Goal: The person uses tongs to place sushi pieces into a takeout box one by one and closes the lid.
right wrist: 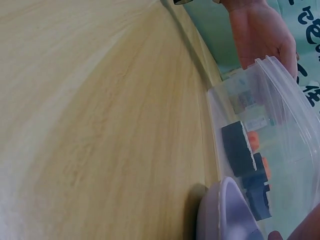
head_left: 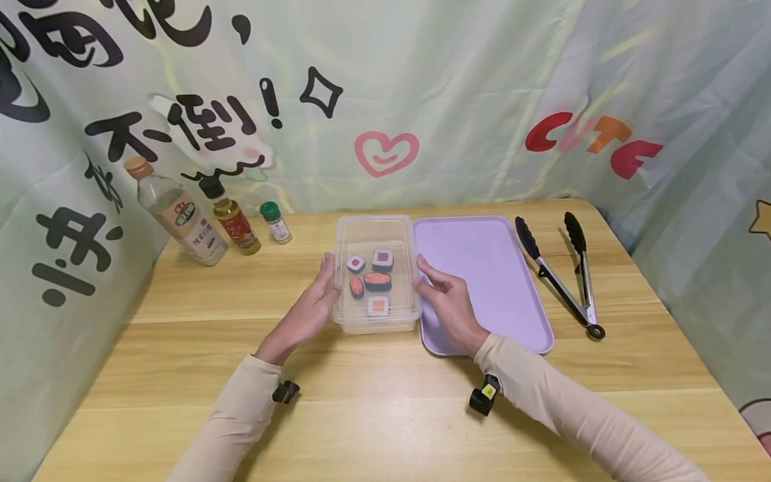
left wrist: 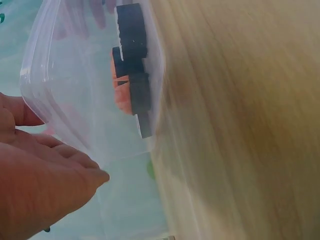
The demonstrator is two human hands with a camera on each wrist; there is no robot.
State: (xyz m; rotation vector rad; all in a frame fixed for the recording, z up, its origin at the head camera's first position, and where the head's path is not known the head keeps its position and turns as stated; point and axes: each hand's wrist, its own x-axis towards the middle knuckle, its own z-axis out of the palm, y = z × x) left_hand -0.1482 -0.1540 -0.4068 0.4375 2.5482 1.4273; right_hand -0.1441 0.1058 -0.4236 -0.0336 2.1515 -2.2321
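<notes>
A clear plastic container [head_left: 393, 323] with a lid on it stands on the table in the head view. Inside lie several toy sushi pieces [head_left: 377, 281], rolls with dark sides and orange-topped ones. My left hand [head_left: 311, 302] rests against the container's left side, its fingers fairly straight along the wall. On the opposite side my right hand [head_left: 450, 304] touches the container near the lid's edge, above the purple tray [head_left: 482, 268]. The left wrist view shows the left hand [left wrist: 45, 180] beside the container's wall [left wrist: 90, 115]. Only part of the right hand appears in the right wrist view.
The purple tray lies directly right of the container. Black-handled tongs [head_left: 569, 288] lie spread at the right. A large bottle [head_left: 183, 217], a smaller oil-coloured bottle [head_left: 236, 224] and a green-capped jar [head_left: 277, 224] stand at the back left. A printed curtain [head_left: 458, 87] hangs behind the table.
</notes>
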